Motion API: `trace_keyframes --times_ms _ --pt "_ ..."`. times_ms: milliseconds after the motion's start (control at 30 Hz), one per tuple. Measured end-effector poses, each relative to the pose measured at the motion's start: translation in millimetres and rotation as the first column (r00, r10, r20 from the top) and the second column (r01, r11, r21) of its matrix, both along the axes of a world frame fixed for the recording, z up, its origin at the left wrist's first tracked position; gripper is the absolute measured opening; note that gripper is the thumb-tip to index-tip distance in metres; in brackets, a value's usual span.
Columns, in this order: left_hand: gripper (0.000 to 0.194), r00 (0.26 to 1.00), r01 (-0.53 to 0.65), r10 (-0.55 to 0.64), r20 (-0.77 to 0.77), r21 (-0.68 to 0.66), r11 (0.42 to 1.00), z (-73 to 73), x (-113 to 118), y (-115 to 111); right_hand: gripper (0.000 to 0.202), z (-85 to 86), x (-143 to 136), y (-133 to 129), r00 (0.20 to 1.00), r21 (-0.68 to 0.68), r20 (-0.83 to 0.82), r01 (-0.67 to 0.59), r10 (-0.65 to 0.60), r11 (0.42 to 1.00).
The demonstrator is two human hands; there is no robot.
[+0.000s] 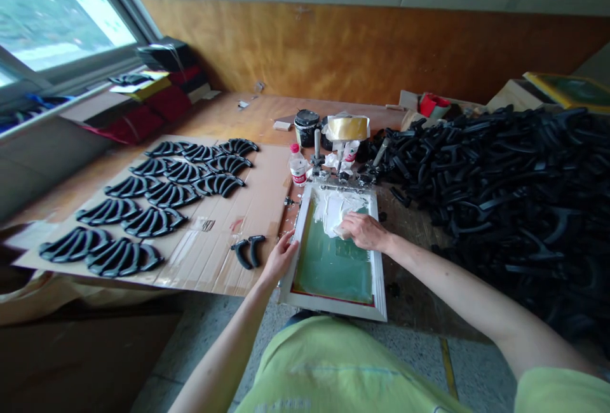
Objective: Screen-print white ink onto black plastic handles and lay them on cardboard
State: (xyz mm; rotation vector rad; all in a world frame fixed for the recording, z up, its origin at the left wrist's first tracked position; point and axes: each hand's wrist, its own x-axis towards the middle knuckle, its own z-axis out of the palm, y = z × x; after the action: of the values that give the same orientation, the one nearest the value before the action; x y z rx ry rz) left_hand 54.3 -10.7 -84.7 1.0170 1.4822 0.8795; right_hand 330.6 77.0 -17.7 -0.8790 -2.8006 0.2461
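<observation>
A white-framed screen [335, 273] with a green mesh lies in front of me, its far end at a metal clamp [340, 178]. White paste [332, 204] is smeared over the far part of the mesh. My right hand [365, 230] is closed over the near edge of the paste; what it holds, if anything, is hidden under the fingers. At the frame's left side rests my left hand [282, 255], fingers spread and touching the edge. Left of it, two black curved handles [248, 251] lie on the cardboard [190, 260].
Rows of black handles [174, 194] cover the cardboard's left part. A large heap of black handles [515, 197] fills the right side. Beyond the screen stand a bottle with a pink cap [298, 166], a dark tub [306, 127] and a yellow-topped object [347, 128].
</observation>
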Motion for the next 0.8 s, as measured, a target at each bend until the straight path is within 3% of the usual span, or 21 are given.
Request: trace_keyframes --times_ms 100,200,333,400,467,633,700,800 --pt "0.074 1.000 0.004 -0.004 -0.019 0.007 1.000 2.9 -0.4 -0.4 0.015 2.4 -1.6 6.7 0.994 -0.039 -0.077 0.069 -0.072 0.997" --pt "0.075 1.000 0.002 -0.002 -0.004 0.002 1.000 7.8 -0.2 -0.9 0.022 -7.2 -6.8 2.9 0.974 0.044 -0.151 0.177 -0.168 0.983" --pt "0.076 0.999 0.002 -0.001 0.039 -0.013 1.000 12.9 0.6 -0.9 0.028 -18.2 -3.1 -15.2 0.984 0.061 -0.178 0.044 -0.033 0.997" --pt "0.076 0.999 0.007 -0.007 0.046 -0.015 1.000 17.1 0.2 -0.8 0.020 -13.2 -2.6 -10.9 0.980 0.008 -0.190 0.061 -0.058 0.998" --pt "0.077 0.998 0.017 -0.016 0.063 -0.020 1.000 26.0 -1.3 -0.7 0.018 -2.2 -7.0 8.0 0.962 -0.035 -0.208 0.175 -0.178 0.984" --pt "0.072 0.988 0.034 -0.031 0.149 -0.015 0.999 74.3 -6.9 3.0 0.051 27.3 -4.6 74.4 0.836 -0.036 -0.224 0.506 -0.500 0.862" --pt "0.056 0.988 0.003 -0.011 0.151 0.054 0.999 97.2 -5.8 9.8 0.045 30.9 16.6 86.7 0.748 -0.041 -0.294 0.613 -0.596 0.789" --pt "0.044 0.969 -0.099 0.036 0.245 0.252 0.963 126.4 2.9 30.3 0.029 19.3 56.7 79.1 0.520 -0.167 -0.385 0.773 -0.762 0.612"
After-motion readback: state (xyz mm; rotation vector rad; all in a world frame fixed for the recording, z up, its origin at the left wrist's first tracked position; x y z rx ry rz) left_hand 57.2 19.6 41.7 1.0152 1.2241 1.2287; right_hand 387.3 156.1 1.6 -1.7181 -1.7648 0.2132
